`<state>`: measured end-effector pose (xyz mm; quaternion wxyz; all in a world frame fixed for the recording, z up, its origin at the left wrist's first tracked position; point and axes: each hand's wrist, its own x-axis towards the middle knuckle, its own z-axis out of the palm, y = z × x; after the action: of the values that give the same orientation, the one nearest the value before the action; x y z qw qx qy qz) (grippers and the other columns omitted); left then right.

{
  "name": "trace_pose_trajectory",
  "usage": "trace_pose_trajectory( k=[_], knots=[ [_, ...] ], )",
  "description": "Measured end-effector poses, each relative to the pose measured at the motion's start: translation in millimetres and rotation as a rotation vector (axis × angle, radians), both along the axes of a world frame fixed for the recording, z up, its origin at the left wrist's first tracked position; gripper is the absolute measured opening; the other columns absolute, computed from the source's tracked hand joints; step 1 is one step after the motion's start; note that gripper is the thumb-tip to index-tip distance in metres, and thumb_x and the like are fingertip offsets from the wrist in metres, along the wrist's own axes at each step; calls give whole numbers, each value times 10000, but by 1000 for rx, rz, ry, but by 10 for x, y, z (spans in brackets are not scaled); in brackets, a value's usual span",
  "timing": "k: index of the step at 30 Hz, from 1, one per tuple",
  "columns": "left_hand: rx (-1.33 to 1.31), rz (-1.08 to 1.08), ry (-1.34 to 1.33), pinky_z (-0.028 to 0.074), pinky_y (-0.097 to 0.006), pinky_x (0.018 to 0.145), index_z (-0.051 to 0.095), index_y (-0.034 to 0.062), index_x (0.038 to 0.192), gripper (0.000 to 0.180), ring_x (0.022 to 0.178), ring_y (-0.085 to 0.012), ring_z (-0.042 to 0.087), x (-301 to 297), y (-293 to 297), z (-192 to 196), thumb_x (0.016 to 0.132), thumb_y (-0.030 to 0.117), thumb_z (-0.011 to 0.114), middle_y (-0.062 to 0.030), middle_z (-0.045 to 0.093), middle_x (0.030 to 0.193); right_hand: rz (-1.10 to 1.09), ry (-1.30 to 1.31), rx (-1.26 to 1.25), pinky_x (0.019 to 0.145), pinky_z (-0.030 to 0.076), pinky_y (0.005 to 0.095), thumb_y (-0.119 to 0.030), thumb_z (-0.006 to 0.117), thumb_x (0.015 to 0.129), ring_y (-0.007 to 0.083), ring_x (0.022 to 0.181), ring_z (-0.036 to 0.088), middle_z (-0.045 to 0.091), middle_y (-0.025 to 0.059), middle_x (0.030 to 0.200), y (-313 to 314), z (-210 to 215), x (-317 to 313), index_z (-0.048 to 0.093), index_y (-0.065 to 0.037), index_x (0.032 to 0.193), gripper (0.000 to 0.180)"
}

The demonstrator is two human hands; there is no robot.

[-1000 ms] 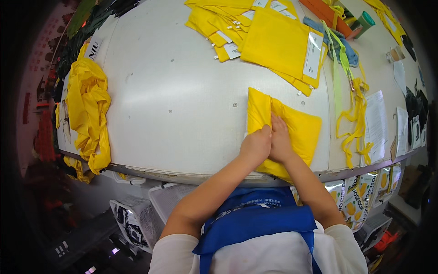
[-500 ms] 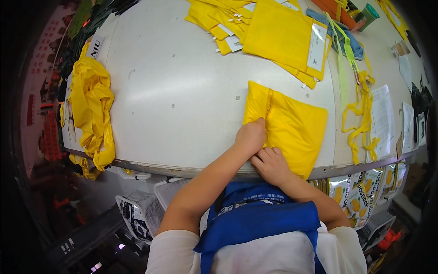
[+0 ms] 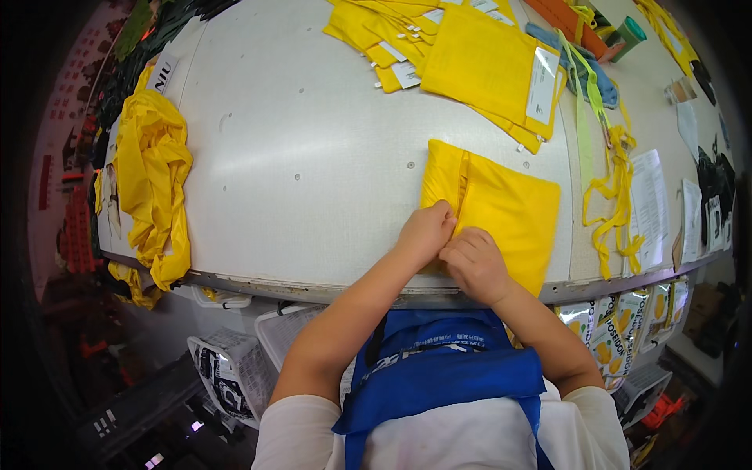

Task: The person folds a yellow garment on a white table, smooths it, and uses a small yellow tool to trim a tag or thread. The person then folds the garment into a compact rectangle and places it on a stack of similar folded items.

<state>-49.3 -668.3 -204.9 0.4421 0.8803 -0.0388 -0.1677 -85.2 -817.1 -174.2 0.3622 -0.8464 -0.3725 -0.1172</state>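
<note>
A folded yellow fabric pouch (image 3: 513,207) lies near the table's front edge, with a lengthwise opening or seam running down its left part. My left hand (image 3: 425,231) is closed on the fabric beside that seam, thumb and fingers pinched together. Just to its right and a little nearer to me, my right hand (image 3: 476,262) is curled with its fingertips gathered at the seam's lower end. What lies between the right fingertips is mostly hidden, but they press on the pouch. Beyond it rests a stack of flat yellow pouches (image 3: 478,63) with white labels.
Crumpled yellow fabric (image 3: 153,180) hangs over the table's left edge. Tangled yellow straps (image 3: 615,204) and paper sheets (image 3: 648,192) lie to the right. A green spool (image 3: 629,35) stands at the far right. Plastic baskets (image 3: 235,376) sit below the table.
My right hand has shifted slightly up and right along the seam, its fingers more curled. The left hand keeps its hold on the pouch, nearly in place. The view has shifted slightly.
</note>
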Motion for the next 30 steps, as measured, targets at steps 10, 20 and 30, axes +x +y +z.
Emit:
trace_pose_trajectory(
  k=[10,20,30],
  knots=[
    [193,99,-399,483,-414,558,582,57,766,94,619,-328,592,-829,86,150,754,104,662,-129,588,688,-4,146,101,705,474,389,-29,598,714,305,773,577,566,119,821,130,19,-105,549,-55,849,146],
    [147,-24,-88,482,-431,592,587,36,752,193,660,-343,601,-998,117,172,813,207,652,-140,618,735,-444,196,-97,743,439,431,-50,576,831,342,824,549,574,134,845,57,-226,856,522,-65,908,96],
    [303,-138,-549,237,-460,1080,303,-20,1397,728,1342,-359,286,-400,-29,-17,848,359,592,-224,308,1438,-797,313,-524,1030,185,650,-395,587,856,387,1371,216,313,105,1475,-554,-154,113,465,-216,1348,537]
  ],
)
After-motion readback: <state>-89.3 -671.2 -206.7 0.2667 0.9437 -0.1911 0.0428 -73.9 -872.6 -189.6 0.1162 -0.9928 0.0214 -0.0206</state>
